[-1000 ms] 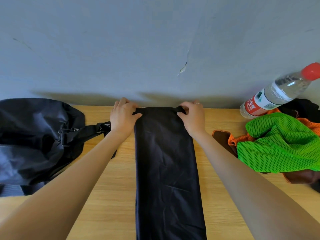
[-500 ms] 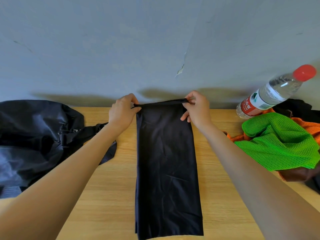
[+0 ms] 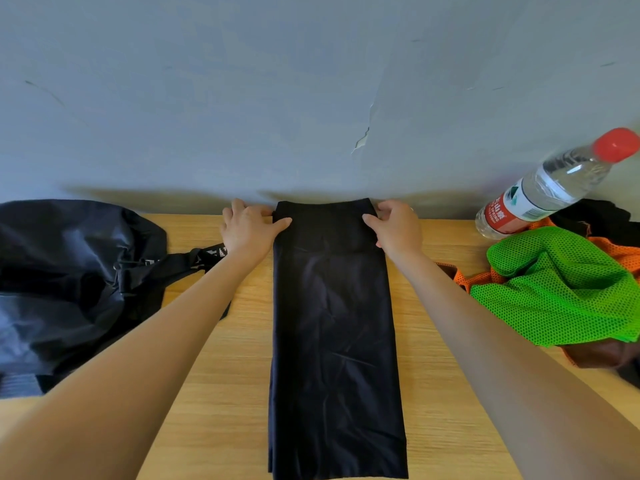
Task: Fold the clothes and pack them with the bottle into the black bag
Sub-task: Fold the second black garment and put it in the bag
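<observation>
At a wooden bench [image 3: 221,403] set against a grey wall [image 3: 242,98], we are working on a long dark garment [image 3: 332,341], which is lying lengthwise in a narrow strip from the far edge toward us. Our left hand [image 3: 247,232] and right hand [image 3: 398,228] are each taking a grip on a far corner, thumbs lying on top of the cloth and fingers curling round its edge, so that both corners can travel together and the fold comes out square; that, we judge, is the step in hand. The black bag [image 3: 69,282] is sitting slumped at the left with its strap [image 3: 204,256] trailing toward the garment, near enough to take each piece once folded. At the right, a clear bottle [image 3: 543,192] with a red cap is standing just beside a heap of unfolded clothes, a green mesh piece [image 3: 561,289] lying over orange mesh [image 3: 616,249]. Nothing appears packed yet, though the bag's inside is hidden.
</observation>
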